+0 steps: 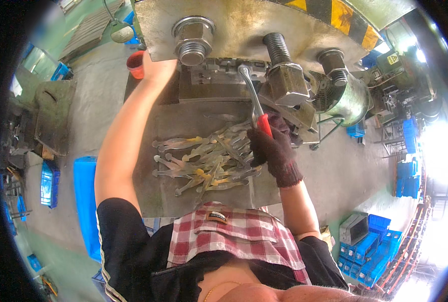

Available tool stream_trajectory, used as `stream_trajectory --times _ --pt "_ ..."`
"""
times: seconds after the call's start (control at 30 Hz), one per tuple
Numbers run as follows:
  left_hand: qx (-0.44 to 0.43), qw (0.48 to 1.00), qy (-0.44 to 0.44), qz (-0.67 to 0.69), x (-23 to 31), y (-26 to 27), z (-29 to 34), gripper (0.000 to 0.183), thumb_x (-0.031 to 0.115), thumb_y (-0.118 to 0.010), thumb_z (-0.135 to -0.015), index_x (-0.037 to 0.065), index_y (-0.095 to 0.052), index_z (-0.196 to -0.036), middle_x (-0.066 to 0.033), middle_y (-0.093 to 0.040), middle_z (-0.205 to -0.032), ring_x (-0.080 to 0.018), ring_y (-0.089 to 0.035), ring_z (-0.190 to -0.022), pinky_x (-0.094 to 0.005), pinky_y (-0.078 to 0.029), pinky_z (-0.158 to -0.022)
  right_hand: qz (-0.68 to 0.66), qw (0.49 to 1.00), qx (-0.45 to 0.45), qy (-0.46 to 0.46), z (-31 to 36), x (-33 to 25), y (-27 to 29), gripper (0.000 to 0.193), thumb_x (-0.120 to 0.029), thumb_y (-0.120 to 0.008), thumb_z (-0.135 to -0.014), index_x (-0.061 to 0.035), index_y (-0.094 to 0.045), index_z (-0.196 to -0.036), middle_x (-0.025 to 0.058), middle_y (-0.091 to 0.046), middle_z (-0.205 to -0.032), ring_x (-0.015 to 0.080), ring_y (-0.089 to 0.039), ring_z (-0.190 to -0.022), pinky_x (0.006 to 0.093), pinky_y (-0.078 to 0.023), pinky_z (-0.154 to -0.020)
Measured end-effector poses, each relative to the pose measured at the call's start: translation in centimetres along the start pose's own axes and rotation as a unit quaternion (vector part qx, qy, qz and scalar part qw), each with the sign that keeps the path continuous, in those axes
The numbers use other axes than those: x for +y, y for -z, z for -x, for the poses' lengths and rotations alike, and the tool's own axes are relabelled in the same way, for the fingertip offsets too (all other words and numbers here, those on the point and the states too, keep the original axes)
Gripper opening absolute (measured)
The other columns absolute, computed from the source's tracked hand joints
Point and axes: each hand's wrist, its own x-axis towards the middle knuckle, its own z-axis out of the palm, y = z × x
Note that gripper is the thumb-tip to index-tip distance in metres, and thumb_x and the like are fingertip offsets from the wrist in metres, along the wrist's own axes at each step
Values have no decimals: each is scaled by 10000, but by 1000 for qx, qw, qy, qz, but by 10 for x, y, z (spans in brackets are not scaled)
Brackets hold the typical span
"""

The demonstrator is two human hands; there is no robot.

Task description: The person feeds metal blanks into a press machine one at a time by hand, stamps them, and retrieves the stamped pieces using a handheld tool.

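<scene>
My right hand (276, 153), in a dark knitted glove, is closed around the red handle of a long silver hand tool (256, 103). The tool's rounded head reaches up to the metal die block (216, 73) under the machine's thick plate. Bare, my left hand (158, 69) is at the die block's left end, beside a red cup (135, 65). The plate's edge hides its fingers, and I cannot tell whether they touch the cup. Below, between my forearms, a pile of flat, elongated metal pieces (206, 161) with rounded ends lies on the grey worktable (153, 113).
The machine's heavy plate (234, 25), with large bolts and nuts (288, 83) hanging down, overhangs the work area. A tall blue container (85, 201) stands by my left elbow. Stacked blue crates (367, 251) are at the lower right. A lamp head (121, 32) hangs at the upper left.
</scene>
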Motion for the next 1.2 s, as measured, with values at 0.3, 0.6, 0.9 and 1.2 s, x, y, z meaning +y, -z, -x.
stream_trajectory --times 0.3,0.6,0.9,1.2 --pt "-70 983 168 -20 8 69 61 220 225 -516 -916 39 -618 -976 -226 -614 -795 -410 -594 -754 -428 -463 -645 168 981 5 -92 -64 -29 -15 519 -489 -598 -804 -52 -635 -1082 170 -663 -990 305 -650 -854 382 -469 -768" --pt "-101 967 233 9 20 89 92 249 249 -512 -934 24 -615 -963 -211 -570 -686 -335 -549 -573 -373 -427 -549 98 994 7 -46 -65 -12 -8 451 -432 -601 -821 -44 -639 -1047 120 -650 -808 233 -648 -760 355 -474 -699" --pt "-107 959 249 87 28 88 102 265 256 -506 -942 12 -607 -933 -97 -476 -580 -163 -454 -527 -308 -378 -522 158 982 89 -48 -37 -22 -2 376 -417 -619 -804 -45 -645 -850 58 -578 -654 138 -580 -534 290 -482 -545" --pt "-125 943 274 139 37 87 104 265 246 -503 -949 2 -599 -908 -23 -429 -570 -98 -399 -535 -279 -340 -505 193 978 70 34 -81 -4 -1 478 -489 -550 -814 -86 -644 -1054 189 -662 -920 336 -641 -888 395 -471 -791"
